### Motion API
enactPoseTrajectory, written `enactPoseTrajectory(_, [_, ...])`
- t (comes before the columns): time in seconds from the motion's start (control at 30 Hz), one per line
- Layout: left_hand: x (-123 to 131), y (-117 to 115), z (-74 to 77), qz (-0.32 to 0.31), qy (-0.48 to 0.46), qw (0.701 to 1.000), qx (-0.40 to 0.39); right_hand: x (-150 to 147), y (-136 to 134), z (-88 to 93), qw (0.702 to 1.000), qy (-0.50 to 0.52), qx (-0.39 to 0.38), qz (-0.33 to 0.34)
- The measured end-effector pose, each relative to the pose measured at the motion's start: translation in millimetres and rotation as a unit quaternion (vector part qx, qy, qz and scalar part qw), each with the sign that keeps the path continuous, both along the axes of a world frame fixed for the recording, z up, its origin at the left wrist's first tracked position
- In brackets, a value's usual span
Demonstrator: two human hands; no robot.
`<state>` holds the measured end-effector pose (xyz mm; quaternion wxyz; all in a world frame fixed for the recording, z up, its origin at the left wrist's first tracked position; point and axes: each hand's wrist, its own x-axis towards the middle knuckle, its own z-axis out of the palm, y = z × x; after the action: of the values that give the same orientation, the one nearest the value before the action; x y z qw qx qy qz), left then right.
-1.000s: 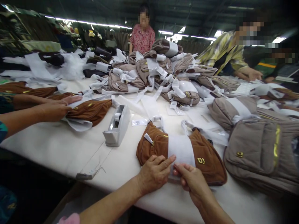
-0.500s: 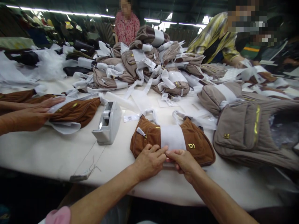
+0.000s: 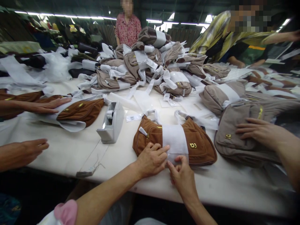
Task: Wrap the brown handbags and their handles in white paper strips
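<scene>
A brown corduroy handbag (image 3: 202, 147) with gold zip and buckle-shaped emblem lies in front of me, a white paper band (image 3: 174, 137) round its middle. My left hand (image 3: 151, 159) presses on the bag's lower front, bent fingers reaching the band's left edge and holding it. Just below the band's lower end is my right hand (image 3: 184, 175), its thumb and bent forefinger apart, with nothing visible between them. Something clear and shiny, perhaps tape, shows at the band's lower end. To the left stands a grey tape dispenser (image 3: 112, 123).
At left, another person's hands (image 3: 52, 104) are by a wrapped brown bag (image 3: 82, 112). Another hand (image 3: 260, 132) touches a grey-brown bag (image 3: 231, 129) at right. A pile of wrapped bags (image 3: 131, 67) lies behind. Thin wires (image 3: 93, 167) hang near the table edge.
My right hand has moved slightly down from the band, its pinch loosened; my left hand stays. A hand has come onto the grey-brown bag. One hand at left has drawn off the bag.
</scene>
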<state>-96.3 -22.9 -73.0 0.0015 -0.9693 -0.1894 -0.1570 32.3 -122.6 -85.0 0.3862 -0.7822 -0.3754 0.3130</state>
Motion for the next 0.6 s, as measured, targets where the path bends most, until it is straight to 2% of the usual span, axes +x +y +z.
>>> enactPoseTrajectory(0.07, [-0.4,-0.9,0.4,0.001,-0.007,1.000,-0.003,4.7,-11.1,-8.8,0.988,-0.147,0.034,0.033])
enactPoseTrajectory(0.13, [0.2,-2.2,0.1,0.004,-0.011,1.000,-0.004,10.8,-19.8,-11.7,0.954,-0.276,0.095,0.067])
enactPoseTrajectory(0.23, [3.9,-5.2,-3.0,0.020,-0.031,0.999,-0.001,19.6,-19.1,-6.8,0.878,-0.404,0.239,0.096])
enactPoseTrajectory(0.27, [5.7,-6.4,-4.8,0.028,-0.041,0.999,0.001,22.0,-15.2,-4.8,0.851,-0.440,0.266,0.106])
enactPoseTrajectory(0.3, [7.5,-7.6,-7.0,0.036,-0.051,0.998,0.005,23.9,-10.3,-3.7,0.829,-0.474,0.272,0.120])
enactPoseTrajectory(0.37, [10.3,-9.6,-11.7,0.052,-0.064,0.997,0.013,27.1,-1.0,-3.8,0.800,-0.530,0.229,0.162])
enactPoseTrajectory(0.47, [10.9,-11.7,-15.6,0.062,-0.071,0.995,0.024,33.2,5.6,-3.4,0.792,-0.553,0.150,0.212])
enactPoseTrajectory(0.6, [10.5,-16.1,-3.6,0.069,-0.078,0.995,-0.006,51.6,15.1,12.7,0.803,-0.543,0.153,0.193])
